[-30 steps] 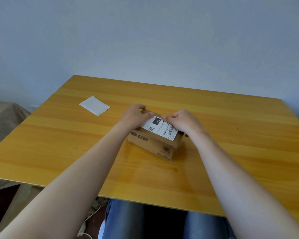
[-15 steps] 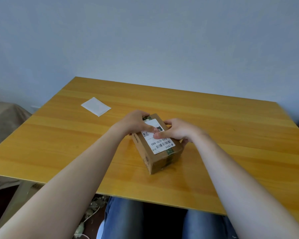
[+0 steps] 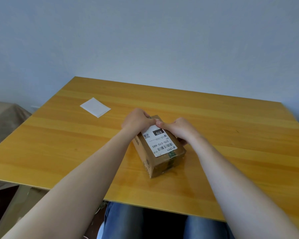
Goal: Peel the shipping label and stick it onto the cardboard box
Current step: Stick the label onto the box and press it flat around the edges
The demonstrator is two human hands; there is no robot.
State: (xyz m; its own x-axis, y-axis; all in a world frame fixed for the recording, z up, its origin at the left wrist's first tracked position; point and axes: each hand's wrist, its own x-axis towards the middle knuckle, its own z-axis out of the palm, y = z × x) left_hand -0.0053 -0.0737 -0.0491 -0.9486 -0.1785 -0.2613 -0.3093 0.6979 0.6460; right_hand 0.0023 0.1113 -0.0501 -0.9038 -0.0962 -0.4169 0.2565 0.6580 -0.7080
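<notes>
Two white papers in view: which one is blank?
The white sheet lying alone far left on the table; the shipping label on the cardboard box carries print.

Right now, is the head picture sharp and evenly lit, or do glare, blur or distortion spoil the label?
Head view: soft, even light, only faint shadow beside the brown cardboard box; the white printed shipping label is sharp, its large code legible; the glossy yellow wooden table shows mild sheen, no harsh glare; wide-angle stretch enlarges the forearms at the bottom corners.
</notes>
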